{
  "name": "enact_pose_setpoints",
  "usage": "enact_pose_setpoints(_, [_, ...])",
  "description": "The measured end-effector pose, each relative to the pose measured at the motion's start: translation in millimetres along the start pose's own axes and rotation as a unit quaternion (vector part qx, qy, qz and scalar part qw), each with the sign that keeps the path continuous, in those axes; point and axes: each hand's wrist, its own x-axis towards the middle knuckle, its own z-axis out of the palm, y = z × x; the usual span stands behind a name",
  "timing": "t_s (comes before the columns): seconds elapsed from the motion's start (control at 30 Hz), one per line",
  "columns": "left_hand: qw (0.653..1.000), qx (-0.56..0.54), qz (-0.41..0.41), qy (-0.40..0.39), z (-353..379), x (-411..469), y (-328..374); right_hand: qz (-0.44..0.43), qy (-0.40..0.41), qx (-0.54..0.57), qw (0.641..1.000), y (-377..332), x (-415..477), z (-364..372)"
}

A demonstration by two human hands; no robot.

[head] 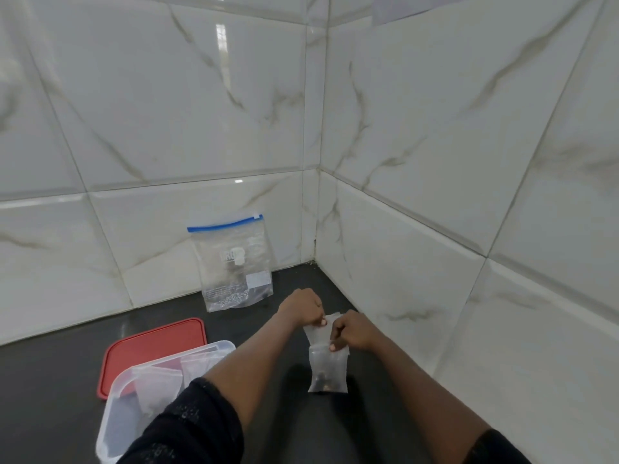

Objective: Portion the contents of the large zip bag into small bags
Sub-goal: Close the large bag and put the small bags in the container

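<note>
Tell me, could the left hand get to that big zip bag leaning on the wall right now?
Probably yes. The large zip bag stands against the wall just beyond the left hand, with bare dark counter between them. But both hands are busy pinching the small bag, so the left would first have to let go.

Two walls of large glossy white tiles with grey-brown marble veining (pixel 187 105) meet in a vertical corner just right of the picture's middle, the right-hand wall (pixel 469 162) running toward the viewer. Below them lies a dark, near-black smooth countertop (pixel 50 380) that reaches into the corner. Small bright reflections of light sit on the left wall's tiles, and a faint sheen shows on the dark surface.
</note>
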Motion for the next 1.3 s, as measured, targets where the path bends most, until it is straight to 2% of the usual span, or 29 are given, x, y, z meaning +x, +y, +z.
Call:
enact_pose_setpoints(0.1, [0.999,0.011,0.006,0.03,-33,-17,-2,-0.022,0.011,-0.013,1.0,-23,-9,-17])
enact_pose_setpoints(0.23, [0.998,0.039,-0.001,0.041,-83,-46,-3,-0.074,0.085,-0.026,0.993,-58,-16,-36])
enact_pose_setpoints(0.47, [0.993,0.099,-0.057,-0.002,-148,-115,-32,-0.167,0.126,-0.005,0.978,-135,-24,-31])
enact_pose_setpoints(0.6, [0.99,0.081,-0.112,-0.034,-160,-151,-53,-0.217,0.089,-0.013,0.972,-174,-26,-7])
enact_pose_setpoints(0.8, [0.973,0.152,-0.136,-0.11,-147,-185,-96,-0.252,0.031,-0.046,0.966,-205,-22,36])
enact_pose_setpoints(1.07, [0.947,0.195,-0.172,-0.189,-96,-193,-139,-0.218,-0.084,-0.14,0.962,-204,-12,84])
enact_pose_setpoints(1.17, [0.952,0.21,-0.167,-0.145,-81,-193,-144,-0.197,-0.081,-0.184,0.96,-202,-12,97])
enact_pose_setpoints(1.3, [0.973,0.165,-0.16,-0.027,-82,-184,-147,-0.177,0.034,-0.171,0.969,-202,-11,105])
